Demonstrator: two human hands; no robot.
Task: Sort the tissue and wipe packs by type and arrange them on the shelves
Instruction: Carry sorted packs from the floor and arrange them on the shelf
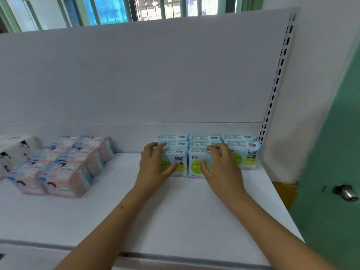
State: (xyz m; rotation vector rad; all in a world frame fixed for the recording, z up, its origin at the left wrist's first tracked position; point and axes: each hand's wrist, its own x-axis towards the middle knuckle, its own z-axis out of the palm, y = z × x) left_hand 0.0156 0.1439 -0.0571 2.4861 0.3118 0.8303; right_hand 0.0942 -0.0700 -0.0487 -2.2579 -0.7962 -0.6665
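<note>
Head view, looking down on a white shelf (pixel 175 211) with a white back panel. The landmark is a block of blue-and-white wipe packs (pixel 206 152) with green smiley faces, standing in rows at the back right of the shelf, against the panel and just beside the slotted upright (pixel 276 78).

The left hand (pixel 155 166) holds the front-left pack (pixel 178 162) of that block, fingers curled over its top edge and thumb pressed to its face. The right hand (pixel 222 162) holds the front-middle pack (pixel 195 164) the same way, fingers over the top, thumb on the green face. Each grip appears clamped on its pack, though the image is slightly blurred there.

Well to the left of the block sits a group of pink-and-blue tissue packs (pixel 64 162), in rows. Further left, at the frame edge, lies a white pack with black patches (pixel 13 151). To the right of the block stands a green door (pixel 335 172) with a metal knob (pixel 345 192). Behind the panel, barred windows (pixel 165 6) show.
</note>
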